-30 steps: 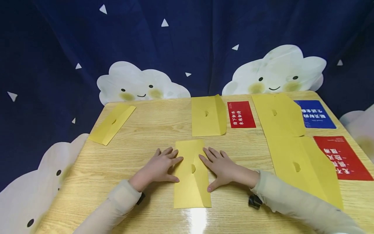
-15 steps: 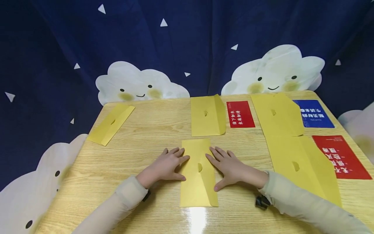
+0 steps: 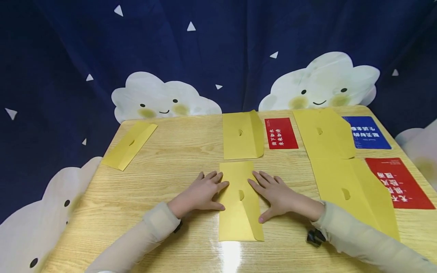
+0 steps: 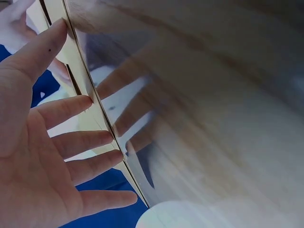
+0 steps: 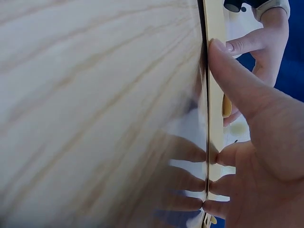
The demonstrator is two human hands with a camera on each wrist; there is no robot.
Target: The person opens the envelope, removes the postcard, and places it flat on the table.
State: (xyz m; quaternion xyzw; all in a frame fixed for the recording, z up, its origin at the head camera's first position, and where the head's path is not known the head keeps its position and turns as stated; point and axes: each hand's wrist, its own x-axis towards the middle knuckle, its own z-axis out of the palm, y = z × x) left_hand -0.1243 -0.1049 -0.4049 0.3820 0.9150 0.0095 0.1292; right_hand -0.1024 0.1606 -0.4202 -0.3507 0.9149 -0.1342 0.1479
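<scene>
A yellow envelope [image 3: 235, 223] with a half-round tab slot lies flat at the middle of the table, its slanted flap folded over along the right side. My left hand [image 3: 204, 193] lies at its left edge, fingers spread, with the thumb and index fingertips on the paper. On the opposite side my right hand [image 3: 278, 195] spreads its fingers, fingertips along the right edge. The left wrist view shows the left fingertips [image 4: 88, 100] down at the envelope's thin edge. In the right wrist view the right thumb [image 5: 228, 66] touches the envelope edge [image 5: 216, 118].
A narrow yellow envelope [image 3: 128, 148] lies slanted at the back left. Behind the hands sit another yellow envelope [image 3: 235, 146] and a red card [image 3: 286, 136]. At right are two large envelopes [image 3: 321, 148], a blue card [image 3: 367, 134] and a second red card [image 3: 414, 187].
Both hands and the envelope between them have slid to the right across the table. The other envelopes and cards have stayed in place.
</scene>
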